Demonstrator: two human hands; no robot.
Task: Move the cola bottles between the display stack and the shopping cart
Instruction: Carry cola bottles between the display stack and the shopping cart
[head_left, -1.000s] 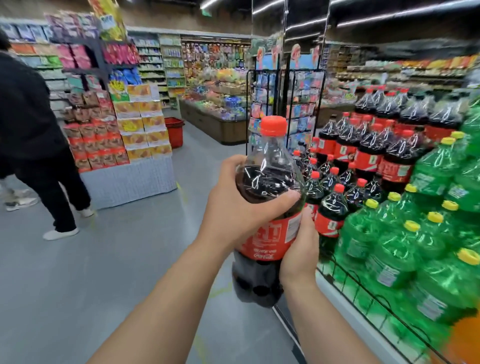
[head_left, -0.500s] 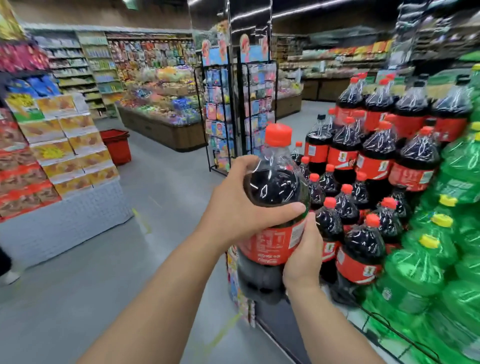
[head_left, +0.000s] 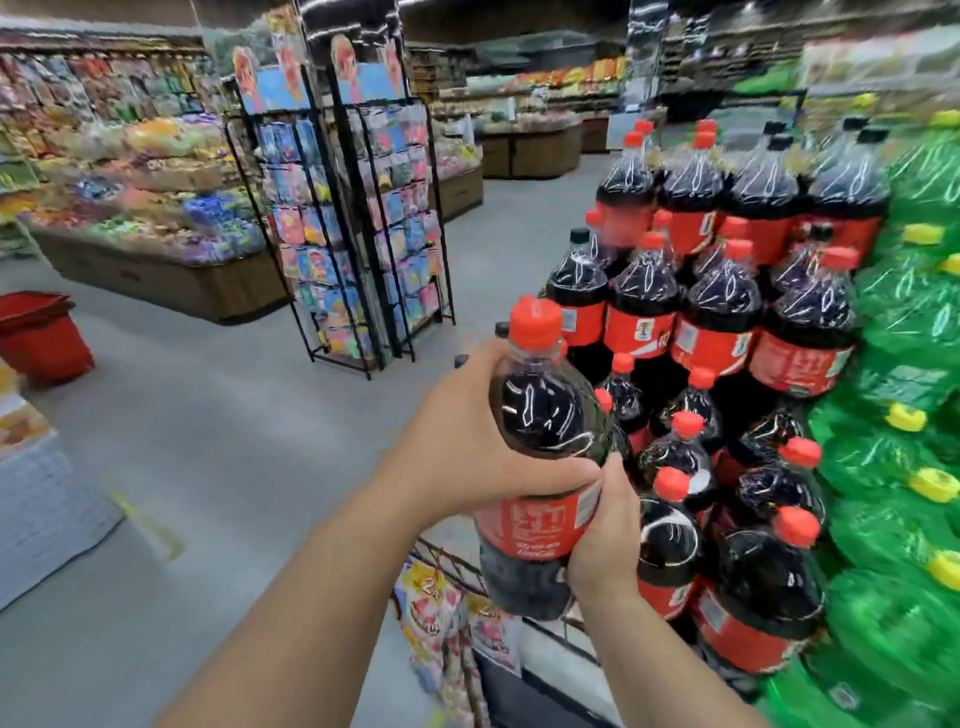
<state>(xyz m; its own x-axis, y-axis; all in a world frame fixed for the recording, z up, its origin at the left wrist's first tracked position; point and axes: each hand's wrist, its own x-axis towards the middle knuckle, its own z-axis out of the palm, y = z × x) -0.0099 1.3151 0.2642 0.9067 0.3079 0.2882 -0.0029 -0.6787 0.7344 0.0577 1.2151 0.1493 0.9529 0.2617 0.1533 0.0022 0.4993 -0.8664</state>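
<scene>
Gripping the cola bottle (head_left: 540, 415) upright, the left hand (head_left: 467, 452) curls around its shoulder, with the thumb across the front. The right hand (head_left: 605, 540) clasps the red label lower down. The bottle is in the air just left of the display stack (head_left: 722, 332), with green bottles (head_left: 909, 364) beyond.

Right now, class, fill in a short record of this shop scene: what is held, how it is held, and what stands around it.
held item: dark plastic cola bottle with red cap and red label, roughly upright
grip: left hand wraps the bottle's shoulder; right hand clasps the label band
display stack: tiered red-capped cola bottles, immediately right of the held one
beside stack: green plastic bottles with yellow caps, far right
background: black wire card rack; red plastic baskets on the floor, left
</scene>
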